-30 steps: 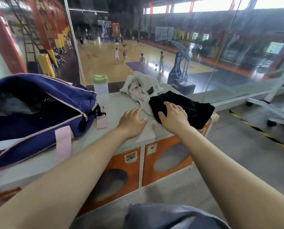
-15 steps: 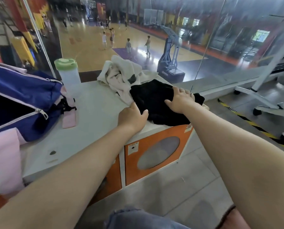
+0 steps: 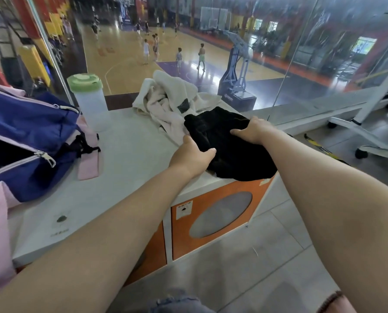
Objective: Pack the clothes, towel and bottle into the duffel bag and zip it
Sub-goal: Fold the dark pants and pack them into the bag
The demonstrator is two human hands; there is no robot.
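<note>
Head view: both bare arms reach from the lower edge twd the centre of the frame. The left hand (image 3: 191, 155) grips the near-left edge of the black garment (image 3: 229, 145), thumb on top & the other fingers hidden under the cloth. The right hand (image 3: 252, 131) lies on the right side of the same garment, fingers curled into the fabric, so it holds it too. The garment is crumpled on the right end of the white counter top (image 3: 120, 168), a bit over the edge, above the orange cabinet door (image 3: 220, 213) w/ an oval window.

Just behind the black cloth, touching it, lies a cream & pale pink pile, the towel and clothes (image 3: 168, 98), in the upper centre of the frame. I cannot tell which piece is the towel.

Left of the pile, apart from it, the bottle (image 3: 90, 102) stands upright: cloudy body, green lid on.

The duffel bag (image 3: 28, 141) is at the left edge of the frame, blue w/ pink straps, its zip open & the inside dark. One pink strap end lies flat on the counter beside it.

Behind the counter is a glass wall (image 3: 323, 64); through it a basketball court (image 3: 129, 64) w/ several players, small & blurred.
</note>
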